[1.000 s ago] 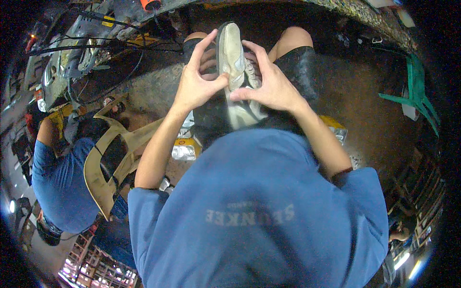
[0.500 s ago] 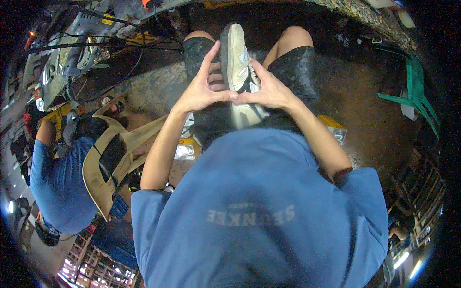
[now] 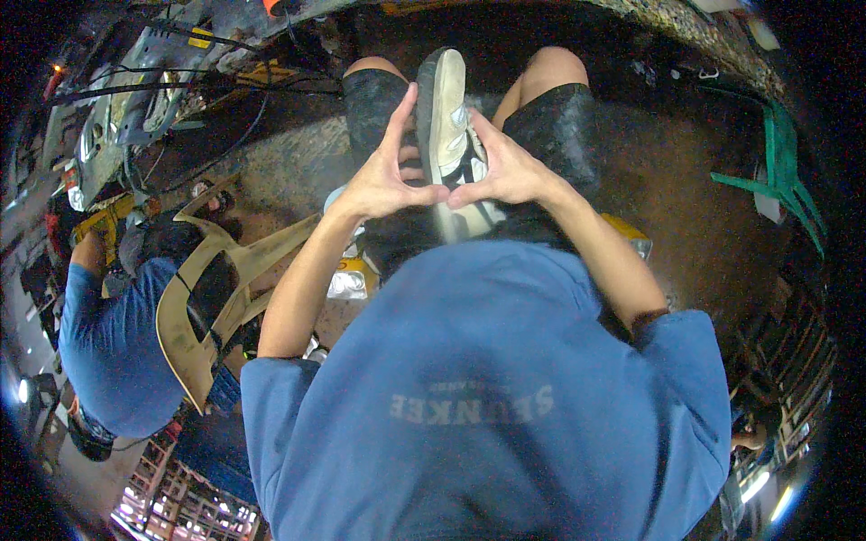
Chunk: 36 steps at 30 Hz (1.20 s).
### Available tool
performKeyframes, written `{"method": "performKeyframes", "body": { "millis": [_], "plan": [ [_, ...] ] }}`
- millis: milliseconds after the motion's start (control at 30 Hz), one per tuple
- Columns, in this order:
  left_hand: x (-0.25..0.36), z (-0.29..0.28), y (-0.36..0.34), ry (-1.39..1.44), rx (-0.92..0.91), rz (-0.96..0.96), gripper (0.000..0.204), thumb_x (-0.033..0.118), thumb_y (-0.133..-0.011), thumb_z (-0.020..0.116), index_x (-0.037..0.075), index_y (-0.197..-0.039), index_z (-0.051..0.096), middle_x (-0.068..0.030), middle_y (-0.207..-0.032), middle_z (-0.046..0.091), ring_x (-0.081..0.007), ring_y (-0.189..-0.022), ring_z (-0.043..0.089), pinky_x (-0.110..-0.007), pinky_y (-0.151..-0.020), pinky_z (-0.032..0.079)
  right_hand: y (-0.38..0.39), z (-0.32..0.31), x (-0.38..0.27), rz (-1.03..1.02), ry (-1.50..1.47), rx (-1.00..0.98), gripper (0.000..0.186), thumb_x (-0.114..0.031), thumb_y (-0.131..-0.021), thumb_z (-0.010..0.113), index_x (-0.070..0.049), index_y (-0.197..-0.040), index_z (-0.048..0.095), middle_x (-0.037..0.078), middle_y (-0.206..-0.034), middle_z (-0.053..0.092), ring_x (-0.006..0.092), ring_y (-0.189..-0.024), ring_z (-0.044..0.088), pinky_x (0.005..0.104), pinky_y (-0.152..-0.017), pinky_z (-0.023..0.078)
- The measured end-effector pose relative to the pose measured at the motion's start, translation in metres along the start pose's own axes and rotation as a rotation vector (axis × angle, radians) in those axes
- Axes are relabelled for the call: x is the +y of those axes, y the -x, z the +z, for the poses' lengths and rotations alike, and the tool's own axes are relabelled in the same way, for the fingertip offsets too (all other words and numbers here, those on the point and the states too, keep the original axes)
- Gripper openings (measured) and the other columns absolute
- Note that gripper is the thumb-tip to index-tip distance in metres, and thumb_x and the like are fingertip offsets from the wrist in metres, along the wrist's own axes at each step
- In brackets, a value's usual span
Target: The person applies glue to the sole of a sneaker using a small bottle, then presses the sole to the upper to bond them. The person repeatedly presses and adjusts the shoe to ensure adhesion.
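Observation:
Between my knees I see a cream and grey sneaker (image 3: 447,117) with a dark sole edge and light laces, its toe pointing away from me. My left hand (image 3: 391,169) grips it from the left, fingers along the sole side and thumb across it. My right hand (image 3: 505,173) holds it from the right, with fingers at the upper and thumb reaching inward to meet the left thumb over the shoe. The lower part of the shoe shows as a pale blur just above my blue shirt (image 3: 487,397); my black shorts (image 3: 555,131) lie underneath.
A beige plastic chair (image 3: 185,329) is at my left, beside a bent-over person in blue (image 3: 117,352). A green chair (image 3: 778,185) stands at right. Cables and grimy machinery (image 3: 153,99) fill the upper left. Yellow packages (image 3: 352,279) sit beside me; a gritty ledge (image 3: 704,41) runs across the top.
Both hands and the sneaker have shifted slightly downward, toward me and to the right. My thumbs have moved from apart to close together over the shoe.

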State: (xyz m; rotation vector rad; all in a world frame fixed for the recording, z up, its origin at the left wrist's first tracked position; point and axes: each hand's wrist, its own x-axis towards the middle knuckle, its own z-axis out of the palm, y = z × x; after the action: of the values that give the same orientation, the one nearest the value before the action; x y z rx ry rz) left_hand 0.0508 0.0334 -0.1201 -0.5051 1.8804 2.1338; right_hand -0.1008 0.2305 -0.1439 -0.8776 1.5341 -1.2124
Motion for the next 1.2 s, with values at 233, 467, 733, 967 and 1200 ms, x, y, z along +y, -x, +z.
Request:
{"method": "performKeyframes", "body": {
  "millis": [233, 467, 733, 967, 1200],
  "plan": [
    [0.001, 0.000, -0.001, 0.057, -0.040, -0.019, 0.149, -0.002, -0.073, 0.095, 0.033, -0.175, -0.009, -0.0194, -0.178, 0.012, -0.0430, -0.152, 0.043, -0.060, -0.114, 0.053, 0.007, 0.006, -0.004, 0.057, 0.066, 0.078, 0.143, -0.042, -0.054, 0.107, 0.002, -0.164, 0.026, 0.026, -0.152, 0.055, 0.0372, -0.143, 0.054, 0.0440, -0.123, 0.042],
    [0.002, 0.005, 0.007, 0.011, -0.045, 0.003, 0.156, 0.002, -0.070, 0.099, 0.033, -0.173, -0.014, -0.0239, -0.173, 0.024, -0.0443, -0.152, 0.043, -0.062, -0.117, 0.049, 0.004, 0.000, -0.003, 0.024, -0.125, 0.012, 0.138, -0.043, -0.059, 0.106, 0.001, -0.164, 0.028, 0.024, -0.153, 0.055, 0.0354, -0.143, 0.054, 0.0433, -0.123, 0.042],
    [0.010, 0.010, 0.009, 0.008, 0.021, -0.044, 0.155, -0.002, -0.069, 0.096, 0.032, -0.173, -0.013, -0.0263, -0.169, 0.028, -0.0443, -0.147, 0.049, -0.062, -0.112, 0.055, -0.005, 0.007, -0.001, 0.093, 0.005, 0.088, 0.132, -0.044, -0.064, 0.104, 0.002, -0.163, 0.029, 0.024, -0.153, 0.056, 0.0343, -0.141, 0.055, 0.0438, -0.120, 0.043],
    [0.006, 0.017, 0.010, 0.028, 0.052, 0.006, 0.151, -0.004, -0.068, 0.090, 0.030, -0.173, -0.012, -0.0269, -0.166, 0.030, -0.0447, -0.142, 0.055, -0.058, -0.113, 0.055, -0.009, 0.003, 0.006, -0.039, 0.051, 0.029, 0.135, -0.043, -0.068, 0.103, 0.004, -0.167, 0.025, 0.022, -0.158, 0.051, 0.0308, -0.147, 0.051, 0.0427, -0.124, 0.039],
    [0.008, 0.020, 0.013, -0.021, 0.051, 0.042, 0.145, -0.005, -0.069, 0.086, 0.027, -0.174, -0.010, -0.0286, -0.171, 0.023, -0.0446, -0.144, 0.053, -0.057, -0.115, 0.053, -0.005, 0.009, 0.011, -0.111, -0.026, 0.093, 0.133, -0.047, -0.064, 0.104, 0.002, -0.164, 0.030, 0.025, -0.156, 0.052, 0.0377, -0.147, 0.051, 0.0463, -0.124, 0.040]
  ]
}}
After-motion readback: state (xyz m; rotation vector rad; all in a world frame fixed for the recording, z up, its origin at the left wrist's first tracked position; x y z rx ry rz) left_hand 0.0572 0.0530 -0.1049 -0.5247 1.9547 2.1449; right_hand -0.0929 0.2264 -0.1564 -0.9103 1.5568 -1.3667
